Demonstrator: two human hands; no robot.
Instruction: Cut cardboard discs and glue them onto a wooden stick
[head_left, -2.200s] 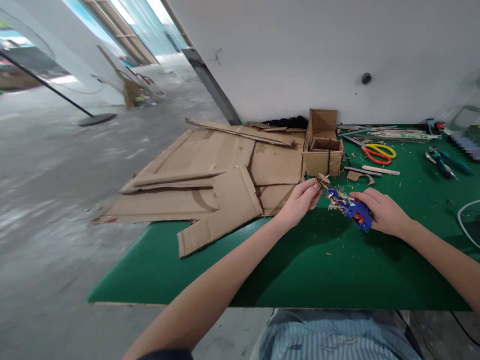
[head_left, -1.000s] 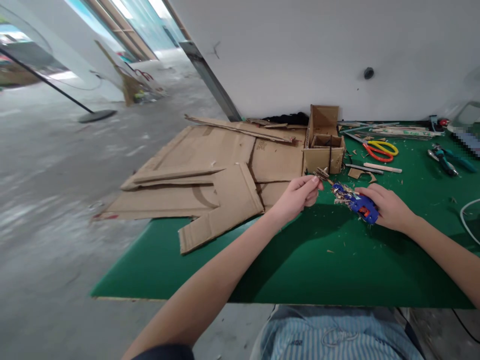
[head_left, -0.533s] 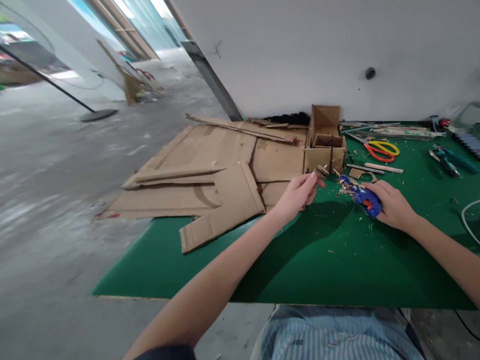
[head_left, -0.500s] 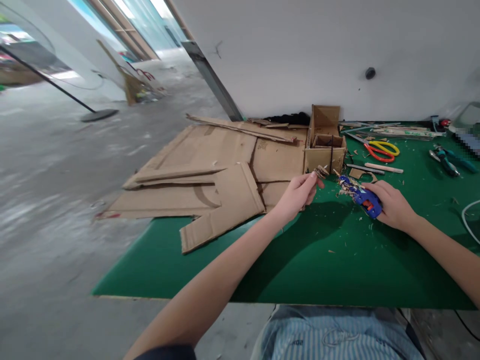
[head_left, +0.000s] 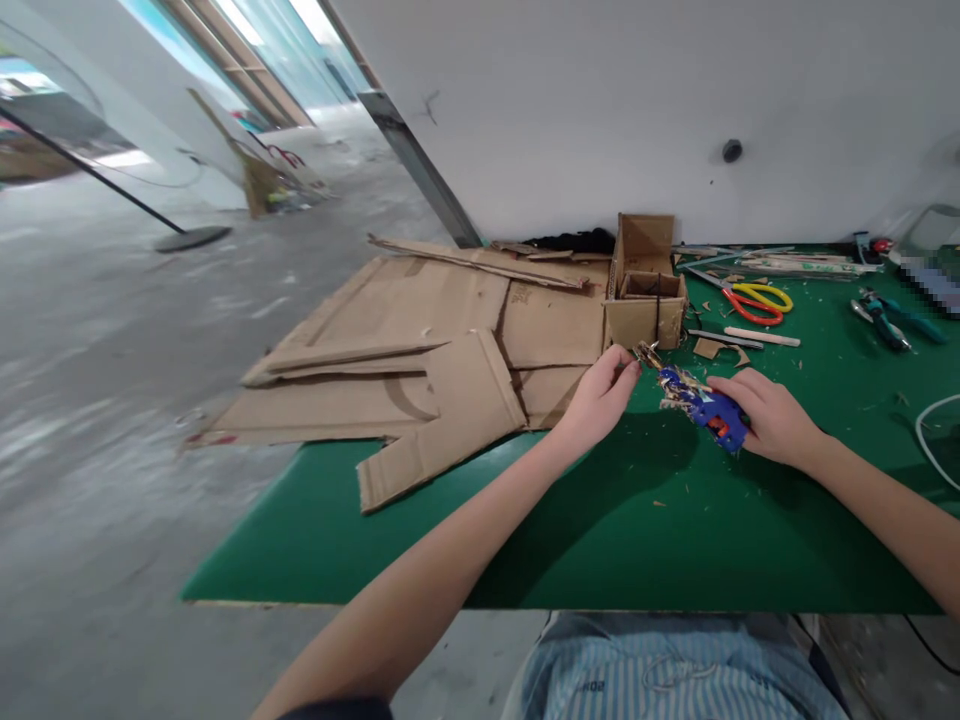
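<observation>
My left hand [head_left: 600,395] pinches a small scrap of cardboard [head_left: 646,353] just in front of a small open cardboard box [head_left: 645,305]. My right hand [head_left: 765,415] is wrapped round a blue glue gun [head_left: 709,412] lying low over the green table [head_left: 637,540]. The gun's tip is caked with brown cardboard bits [head_left: 675,385] and points toward the scrap, close to it.
Flattened cardboard sheets [head_left: 420,340] cover the table's left part and overhang its edge. Behind the box lie scissors [head_left: 754,300] with yellow and orange handles, a wooden stick [head_left: 761,338], teal pliers [head_left: 889,322] and long strips [head_left: 795,265]. A white cable [head_left: 926,440] curls at the right.
The right hand and glue gun moved away to the right, then back left toward the scrap. The left hand keeps its pinch in nearly the same spot.
</observation>
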